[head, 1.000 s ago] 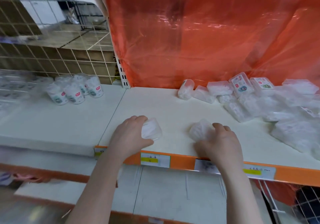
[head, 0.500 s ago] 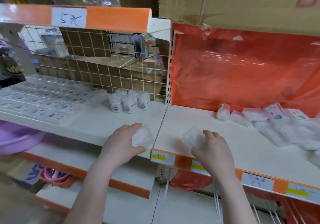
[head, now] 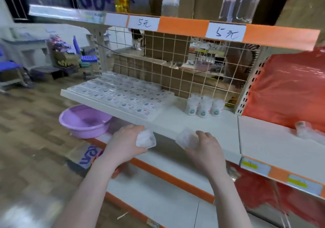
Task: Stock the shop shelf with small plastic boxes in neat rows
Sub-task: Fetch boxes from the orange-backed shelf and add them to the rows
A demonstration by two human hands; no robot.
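Observation:
My left hand [head: 125, 143] grips a small clear plastic box [head: 146, 139] just in front of the white shelf's [head: 174, 120] front edge. My right hand [head: 204, 150] holds a second clear box [head: 186, 139] beside it, a little to the right. On the shelf's left part, neat rows of flat clear boxes [head: 121, 95] lie side by side. A few loose clear boxes [head: 304, 130] show at the right edge, on the neighbouring shelf section.
Three small white tubs [head: 204, 107] stand by the wire grid back. A purple basin [head: 83, 120] sits on the lower shelf at left. Red plastic sheeting [head: 288, 90] hangs at right. An orange-edged upper shelf [head: 182, 28] carries price labels. Wooden floor lies to the left.
The view has swung left and up, away from the loose pile toward the stocked rows. Both hands, still holding their boxes, have moved left along the shelf front.

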